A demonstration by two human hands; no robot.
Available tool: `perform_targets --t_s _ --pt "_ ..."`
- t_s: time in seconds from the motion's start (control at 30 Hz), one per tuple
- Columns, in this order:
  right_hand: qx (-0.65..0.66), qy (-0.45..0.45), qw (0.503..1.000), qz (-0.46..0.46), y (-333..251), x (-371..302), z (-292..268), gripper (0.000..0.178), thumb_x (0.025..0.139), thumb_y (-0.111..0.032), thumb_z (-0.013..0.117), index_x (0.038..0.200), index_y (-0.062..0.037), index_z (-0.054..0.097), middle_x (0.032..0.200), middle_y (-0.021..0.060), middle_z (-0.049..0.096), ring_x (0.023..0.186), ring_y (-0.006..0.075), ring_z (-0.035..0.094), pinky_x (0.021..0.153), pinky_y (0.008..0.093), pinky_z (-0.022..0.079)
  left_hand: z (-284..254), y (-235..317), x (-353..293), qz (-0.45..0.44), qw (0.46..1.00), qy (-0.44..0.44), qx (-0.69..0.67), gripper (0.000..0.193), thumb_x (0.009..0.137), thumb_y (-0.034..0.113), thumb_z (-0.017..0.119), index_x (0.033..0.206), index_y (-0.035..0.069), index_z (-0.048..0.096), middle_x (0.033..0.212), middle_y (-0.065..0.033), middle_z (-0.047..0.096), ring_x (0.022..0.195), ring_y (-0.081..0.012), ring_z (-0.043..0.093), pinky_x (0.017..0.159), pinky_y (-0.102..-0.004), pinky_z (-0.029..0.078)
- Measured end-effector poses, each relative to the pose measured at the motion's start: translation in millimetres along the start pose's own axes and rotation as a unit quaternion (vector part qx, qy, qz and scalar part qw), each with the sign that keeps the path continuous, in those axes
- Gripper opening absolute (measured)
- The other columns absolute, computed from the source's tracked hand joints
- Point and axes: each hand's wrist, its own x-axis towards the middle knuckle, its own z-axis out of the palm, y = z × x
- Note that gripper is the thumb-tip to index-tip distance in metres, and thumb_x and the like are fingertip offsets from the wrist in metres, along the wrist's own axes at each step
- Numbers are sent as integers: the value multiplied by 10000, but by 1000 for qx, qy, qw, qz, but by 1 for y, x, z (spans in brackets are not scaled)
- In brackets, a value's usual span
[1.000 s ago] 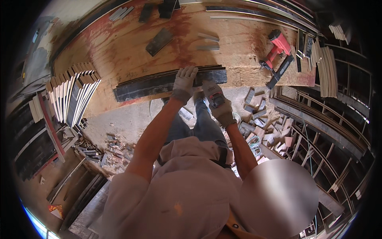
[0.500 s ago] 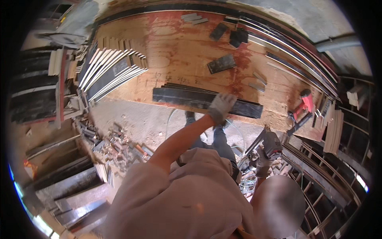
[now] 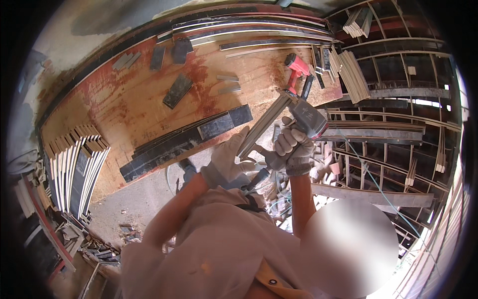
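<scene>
My right hand [image 3: 293,149], in a pale work glove, is closed around the handle of a grey and black nail gun [image 3: 309,119]. An air hose trails off to the right of the tool. My left hand [image 3: 228,158], gloved too, is pressed on the lower end of the tool's long magazine, its fingers partly hidden. Beyond my hands, near the bench's front edge, lies a stack of long black-faced boards [image 3: 174,145]. A shorter dark piece [image 3: 216,125] rests on its right part. Neither hand touches the boards.
A red nail gun [image 3: 297,67] lies at the right of the wooden bench [image 3: 127,99]. Small dark offcuts [image 3: 178,91] are scattered there. Long strips [image 3: 254,31] run along the far side. Fanned strips [image 3: 74,169] stand at left, slatted racks [image 3: 383,127] at right.
My left hand has left the black boards and come onto the magazine. The grey nail gun has been raised from my right side to between my hands. The view has swung right.
</scene>
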Motion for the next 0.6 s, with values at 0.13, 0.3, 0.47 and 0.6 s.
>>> perform_targets --t_s 0.13,0.3,0.47,0.6 --pt "80 19 996 -35 -1 4 -25 196 938 -128 533 791 -96 407 611 -31 303 503 135 291 481 315 281 17 5 16 -32 990 37 130 981 760 638 724 1488 52 426 1221 -201 591 1069 -389 614 928 -458 497" --pt "159 85 981 -66 -13 4 -64 333 951 -132 521 647 -144 386 616 -32 294 525 136 279 490 322 263 47 10 40 32 931 200 304 709 740 585 776 1242 103 639 953 -118 621 839 -326 626 759 -454 513" --pt "144 134 970 -141 -50 -4 -91 331 974 -154 513 671 -132 383 624 -33 292 550 124 282 528 334 281 24 -19 51 23 972 106 209 331 809 366 793 970 82 736 742 -78 631 721 -301 621 699 -422 500" --pt "128 74 967 -206 -95 -31 -141 364 969 -141 488 637 -155 341 620 -39 277 526 121 259 495 322 264 18 -81 75 -223 955 152 121 195 866 261 722 838 69 740 729 -108 668 719 -359 640 727 -429 509"
